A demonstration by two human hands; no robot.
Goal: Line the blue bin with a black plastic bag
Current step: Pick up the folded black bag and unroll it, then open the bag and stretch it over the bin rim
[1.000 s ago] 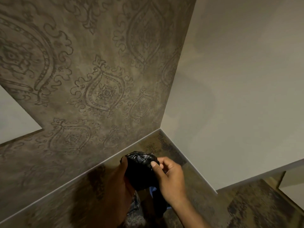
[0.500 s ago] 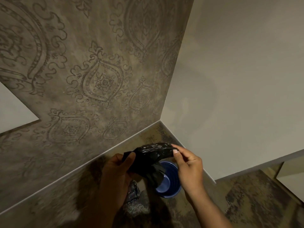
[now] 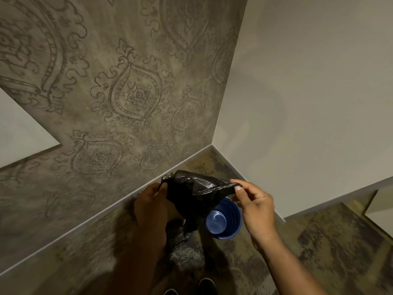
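A round blue bin (image 3: 225, 222) stands on the floor in the room's corner, seen from above, its inside bare. Above it I hold a crumpled black plastic bag (image 3: 195, 190), stretched between both hands. My left hand (image 3: 152, 207) grips the bag's left end. My right hand (image 3: 254, 204) pinches its right edge between thumb and fingers. The bag hangs over the bin's left rim and hides that part. A second dark crumpled bag (image 3: 177, 234) lies on the floor just left of the bin.
A patterned wall (image 3: 127, 92) rises on the left and a plain pale wall (image 3: 308, 92) on the right, meeting behind the bin. Mottled carpet (image 3: 329, 241) covers the floor. My shoe tips (image 3: 207, 286) show at the bottom edge.
My hands have moved apart, pulling the balled bag out into a wider strip. The blue bin, hidden a second ago, now shows below the bag.
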